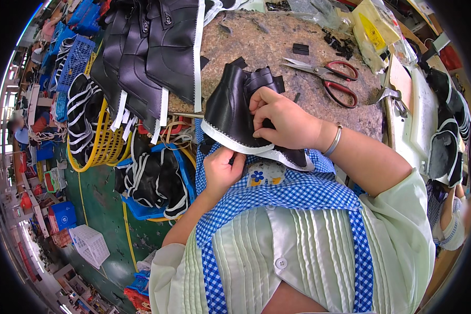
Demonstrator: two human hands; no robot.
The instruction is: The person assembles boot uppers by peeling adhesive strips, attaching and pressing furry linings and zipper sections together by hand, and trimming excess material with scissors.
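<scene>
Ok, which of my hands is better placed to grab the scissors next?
Probably your right hand: it's nearer the scissors, lying ahead to its right. Your left hand is farther, at the white edge of the black piece.

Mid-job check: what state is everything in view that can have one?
Left hand: closed on the upper's white lower edge
Right hand: fingers bent, gripping the upper's side
Black upper: held up in both hands
Scissors: lying on the worktable, handles spread
Stacked black uppers: overhanging the table edge
Yellow basket: filled with black-and-white pieces
Blue basket: likewise filled
</scene>
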